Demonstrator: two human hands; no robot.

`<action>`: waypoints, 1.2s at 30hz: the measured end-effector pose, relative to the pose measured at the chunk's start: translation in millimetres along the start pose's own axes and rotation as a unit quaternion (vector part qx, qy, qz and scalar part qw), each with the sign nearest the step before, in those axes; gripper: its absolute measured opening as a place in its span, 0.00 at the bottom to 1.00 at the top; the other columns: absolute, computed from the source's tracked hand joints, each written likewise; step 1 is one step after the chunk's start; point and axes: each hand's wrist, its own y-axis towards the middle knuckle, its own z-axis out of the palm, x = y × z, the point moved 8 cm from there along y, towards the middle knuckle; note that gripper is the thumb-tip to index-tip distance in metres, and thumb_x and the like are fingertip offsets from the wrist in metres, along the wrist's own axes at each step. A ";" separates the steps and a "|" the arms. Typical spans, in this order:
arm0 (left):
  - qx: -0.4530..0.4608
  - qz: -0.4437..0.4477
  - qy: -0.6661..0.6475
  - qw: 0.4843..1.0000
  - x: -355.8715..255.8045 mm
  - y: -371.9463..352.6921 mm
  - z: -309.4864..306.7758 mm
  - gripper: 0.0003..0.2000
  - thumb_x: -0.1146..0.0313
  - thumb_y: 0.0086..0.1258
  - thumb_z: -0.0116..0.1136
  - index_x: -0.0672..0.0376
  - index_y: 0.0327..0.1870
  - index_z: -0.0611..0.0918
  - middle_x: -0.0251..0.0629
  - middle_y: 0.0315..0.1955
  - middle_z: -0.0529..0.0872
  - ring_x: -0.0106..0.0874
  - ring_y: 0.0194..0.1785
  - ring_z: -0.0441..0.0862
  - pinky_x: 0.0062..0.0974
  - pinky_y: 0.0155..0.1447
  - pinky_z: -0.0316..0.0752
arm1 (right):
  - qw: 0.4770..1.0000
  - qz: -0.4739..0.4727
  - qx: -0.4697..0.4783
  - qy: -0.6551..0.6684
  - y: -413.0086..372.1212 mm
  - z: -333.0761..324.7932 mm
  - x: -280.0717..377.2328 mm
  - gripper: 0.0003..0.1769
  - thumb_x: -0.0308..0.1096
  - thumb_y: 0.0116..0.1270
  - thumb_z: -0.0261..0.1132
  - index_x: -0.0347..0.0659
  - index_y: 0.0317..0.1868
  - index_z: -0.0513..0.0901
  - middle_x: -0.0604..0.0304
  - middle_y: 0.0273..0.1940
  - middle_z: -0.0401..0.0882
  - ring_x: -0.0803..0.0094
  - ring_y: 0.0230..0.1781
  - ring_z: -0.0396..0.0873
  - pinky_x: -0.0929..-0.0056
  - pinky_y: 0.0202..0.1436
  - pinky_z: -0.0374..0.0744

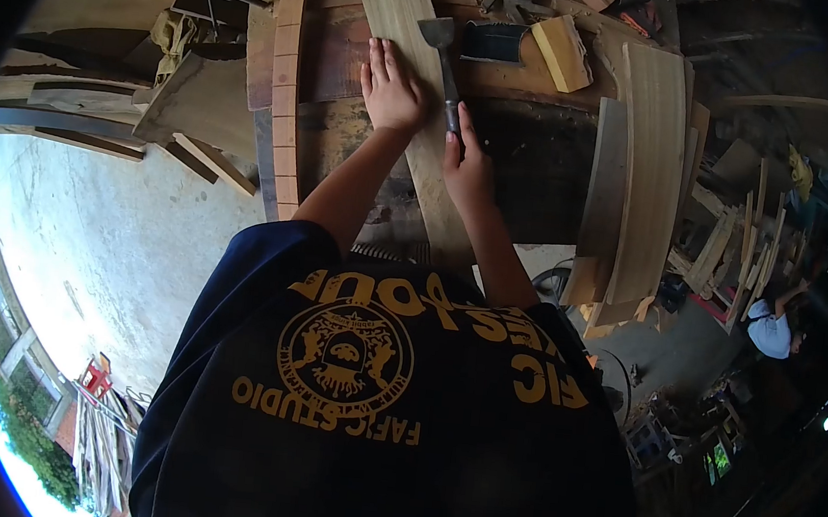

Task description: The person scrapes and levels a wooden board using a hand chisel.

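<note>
A long pale wooden board (430, 183) runs lengthwise away from my body across the dark workbench. My left hand (392, 89) lies flat on the board, fingers stretched out and pointing away from me. In my right hand (469, 163) is the handle of a scraper (447, 76), gripped at the board's right edge. The scraper's wide, dark blade points away from me and overlaps the board's right edge, beyond my left fingertips.
A wood block (561, 54) and a dark rectangular opening (493, 42) are right of the scraper. Wide planks (648, 171) stand at the bench's right end. A strip marked in segments (284, 99) borders the left. Another person (770, 332) is far right.
</note>
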 end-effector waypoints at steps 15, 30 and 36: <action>0.004 -0.008 0.026 1.000 0.5 9.2 1.8 0.36 0.58 0.66 0.44 0.61 0.75 0.53 0.48 0.75 0.52 0.38 0.79 0.49 0.43 0.76 0.43 | 0.998 0.015 0.008 -0.063 4.5 -2.6 -2.1 0.28 0.43 0.73 0.55 0.62 0.72 0.63 0.41 0.38 0.82 0.43 0.38 0.81 0.51 0.37 0.80; -0.004 -0.006 0.039 0.999 2.5 17.9 3.6 0.37 0.58 0.64 0.45 0.61 0.75 0.54 0.49 0.75 0.52 0.37 0.78 0.50 0.44 0.74 0.45 | 0.995 0.028 0.021 -0.090 13.3 -8.2 0.0 0.27 0.44 0.73 0.55 0.64 0.72 0.64 0.42 0.38 0.83 0.42 0.38 0.81 0.51 0.37 0.80; -0.002 -0.010 0.043 0.999 1.8 18.6 4.1 0.36 0.59 0.64 0.45 0.62 0.75 0.54 0.49 0.76 0.51 0.38 0.78 0.51 0.45 0.73 0.45 | 0.993 0.020 0.018 -0.118 44.5 -1.6 14.2 0.27 0.46 0.72 0.54 0.66 0.71 0.64 0.44 0.36 0.83 0.43 0.34 0.82 0.51 0.35 0.81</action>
